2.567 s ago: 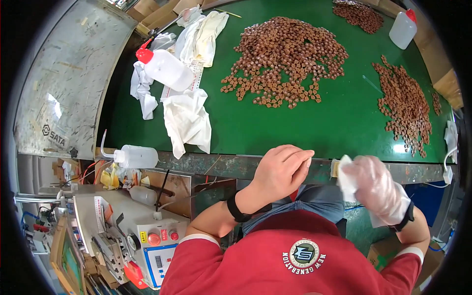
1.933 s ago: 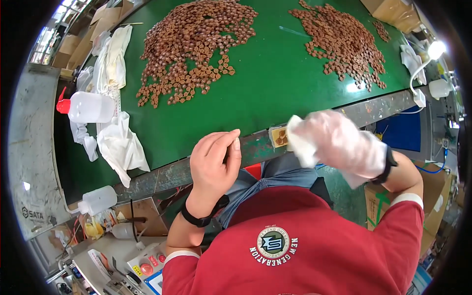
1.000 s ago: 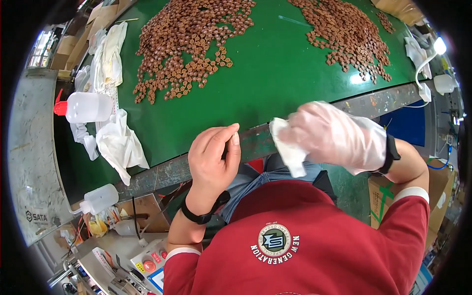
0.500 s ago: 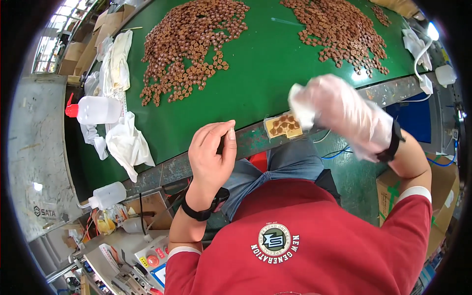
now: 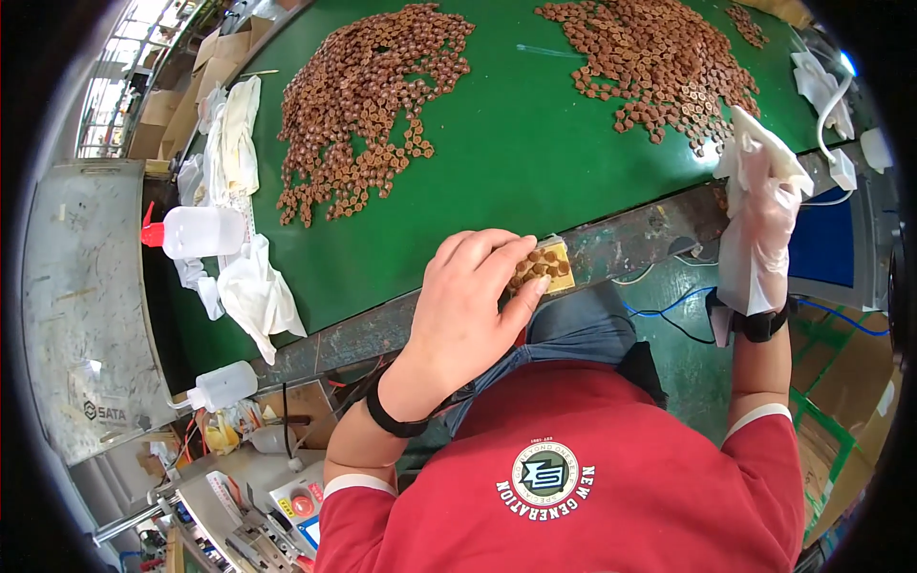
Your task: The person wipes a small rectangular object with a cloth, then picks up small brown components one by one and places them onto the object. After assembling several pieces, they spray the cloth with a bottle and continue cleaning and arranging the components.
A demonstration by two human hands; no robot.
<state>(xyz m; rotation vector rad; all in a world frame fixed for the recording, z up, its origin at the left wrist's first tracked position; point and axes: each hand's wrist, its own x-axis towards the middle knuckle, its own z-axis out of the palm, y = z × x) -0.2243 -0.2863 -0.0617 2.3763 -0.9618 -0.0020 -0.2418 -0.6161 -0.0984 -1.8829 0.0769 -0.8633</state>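
My left hand [image 5: 470, 304], bare, is curled over one end of a small yellow block [image 5: 564, 276] at the table's near edge. Its thumb and forefinger lie along opposite sides of the block. Several small round brown pieces [image 5: 543, 265] rest on top, some of them between those fingers. The other fingers' undersides are hidden. Off to the right, my right hand [image 5: 757, 224] is raised over the table edge in a loose see-through plastic glove. It is closed on a crumpled white cloth [image 5: 769, 153], which covers the fingertips.
Two large heaps of brown pieces, the left one [image 5: 368, 105] and the right one [image 5: 659, 67], lie on the green tabletop [image 5: 497, 153]. At left are a red-nozzled squeeze bottle [image 5: 202, 232] and white cloths [image 5: 263, 291]. A white cable [image 5: 829, 124] runs along the right side.
My left hand has moved right onto the yellow block, its thumb and forefinger spreading from a pinch. My right hand has swung away to the right with the white cloth.
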